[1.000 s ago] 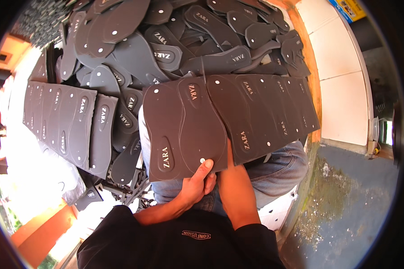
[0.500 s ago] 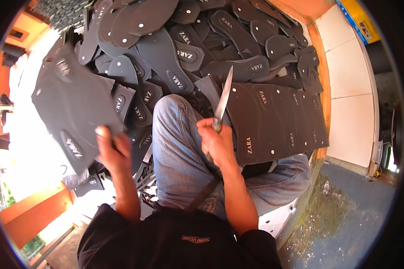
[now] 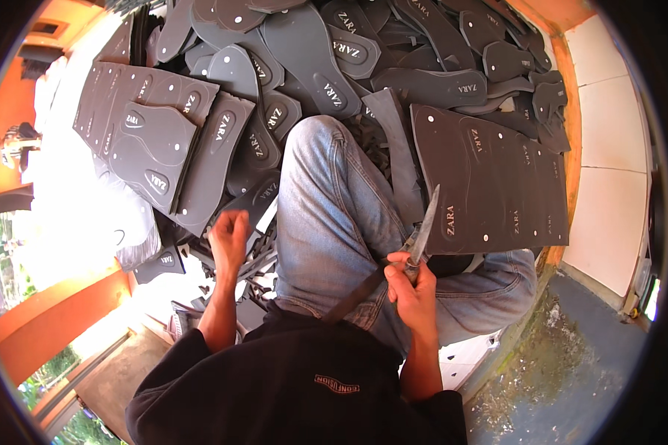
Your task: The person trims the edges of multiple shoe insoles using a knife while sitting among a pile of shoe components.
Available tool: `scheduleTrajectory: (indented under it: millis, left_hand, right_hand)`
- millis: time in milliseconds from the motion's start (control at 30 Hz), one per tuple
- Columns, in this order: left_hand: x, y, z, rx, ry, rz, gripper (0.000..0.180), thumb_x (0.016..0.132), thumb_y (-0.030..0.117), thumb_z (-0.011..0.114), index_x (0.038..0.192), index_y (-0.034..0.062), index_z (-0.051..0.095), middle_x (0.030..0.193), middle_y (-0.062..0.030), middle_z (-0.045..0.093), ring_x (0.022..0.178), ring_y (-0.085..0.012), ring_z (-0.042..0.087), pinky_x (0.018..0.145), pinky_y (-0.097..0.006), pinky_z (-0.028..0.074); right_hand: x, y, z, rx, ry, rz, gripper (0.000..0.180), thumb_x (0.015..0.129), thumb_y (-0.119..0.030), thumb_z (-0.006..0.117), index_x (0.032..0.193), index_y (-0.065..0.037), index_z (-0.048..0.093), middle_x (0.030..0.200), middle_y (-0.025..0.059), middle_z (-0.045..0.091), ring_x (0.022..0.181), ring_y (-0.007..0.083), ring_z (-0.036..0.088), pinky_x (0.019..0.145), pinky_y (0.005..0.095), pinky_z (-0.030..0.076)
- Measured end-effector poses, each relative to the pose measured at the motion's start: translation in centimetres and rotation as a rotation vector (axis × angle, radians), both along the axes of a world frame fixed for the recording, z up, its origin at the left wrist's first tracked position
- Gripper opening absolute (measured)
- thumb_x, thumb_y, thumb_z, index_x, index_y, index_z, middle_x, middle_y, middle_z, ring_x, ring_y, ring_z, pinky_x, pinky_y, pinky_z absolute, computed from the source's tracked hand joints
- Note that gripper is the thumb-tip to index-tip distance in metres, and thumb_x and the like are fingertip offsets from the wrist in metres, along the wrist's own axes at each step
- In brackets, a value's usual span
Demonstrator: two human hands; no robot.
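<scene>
Right hand [image 3: 414, 285] fisted on knife [image 3: 423, 226] handle, blade up; left hand [image 3: 230, 236] loosely open, empty; rubber sheet [image 3: 490, 182] beyond looks light, floppy — grip its near edge.

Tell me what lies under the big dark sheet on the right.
The sheet rests on the jeans-clad leg at its lower edge and overlaps cut soles at its top. The knife in the right hand crosses its left edge. Whatever lies beneath its middle is covered.
</scene>
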State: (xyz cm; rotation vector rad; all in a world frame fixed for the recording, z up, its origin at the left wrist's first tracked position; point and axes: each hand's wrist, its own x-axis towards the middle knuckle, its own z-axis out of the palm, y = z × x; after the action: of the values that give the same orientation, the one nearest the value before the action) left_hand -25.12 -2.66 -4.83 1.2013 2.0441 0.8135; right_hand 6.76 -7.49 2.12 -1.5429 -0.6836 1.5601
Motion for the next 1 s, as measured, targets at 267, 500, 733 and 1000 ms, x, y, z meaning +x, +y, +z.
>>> scheduleTrajectory:
  millis: [267, 500, 733, 1000]
  left_hand:
    - [-1.7, -6.8, -7.5, -0.02, 0.612, -0.29, 0.038, 0.074, 0.009, 0.065, 0.109, 0.0035, 0.051, 0.103, -0.0151, 0.056, 0.1, -0.035, 0.052, 0.085, -0.044, 0.042]
    - [-2.9, -6.7, -6.2, -0.004, 0.243, -0.179, 0.034, 0.082, 0.011, 0.057, 0.113, -0.0022, 0.054, 0.093, -0.0154, 0.064, 0.077, -0.0219, 0.062, 0.069, -0.032, 0.049]
    - [6.4, -0.9, 5.1, -0.022, -0.566, -0.279, 0.029, 0.095, 0.015, 0.045, 0.115, -0.0032, 0.054, 0.083, -0.0069, 0.061, 0.068, -0.0101, 0.055, 0.061, -0.025, 0.046]
    - [13.8, 4.3, 8.0, -0.56, -0.893, -0.754, 0.028, 0.094, 0.028, 0.055, 0.096, 0.0017, 0.064, 0.065, -0.0022, 0.058, 0.05, -0.007, 0.05, 0.045, -0.023, 0.041]
  right_hand:
    - [-1.0, 0.3, -1.6, 0.124, -0.289, 0.243, 0.019, 0.084, -0.012, 0.062, 0.098, 0.0, 0.059, 0.064, 0.0044, 0.054, 0.057, 0.0133, 0.052, 0.056, 0.0277, 0.042]
    - [-2.5, 0.8, -0.1, 0.248, -0.385, 0.221, 0.044, 0.09, -0.029, 0.059, 0.119, 0.0, 0.044, 0.068, 0.0137, 0.057, 0.061, 0.027, 0.058, 0.063, 0.036, 0.047]
    - [-0.8, 0.6, 2.0, 0.25, -0.111, 0.037, 0.024, 0.095, -0.017, 0.051, 0.111, 0.0, 0.051, 0.073, 0.0049, 0.059, 0.062, 0.0114, 0.054, 0.056, 0.0299, 0.044]
    - [2.7, 1.3, 5.2, 0.447, -0.975, 0.041, 0.017, 0.093, -0.018, 0.051, 0.093, -0.002, 0.057, 0.078, 0.0151, 0.06, 0.065, 0.0344, 0.06, 0.053, 0.0392, 0.046]
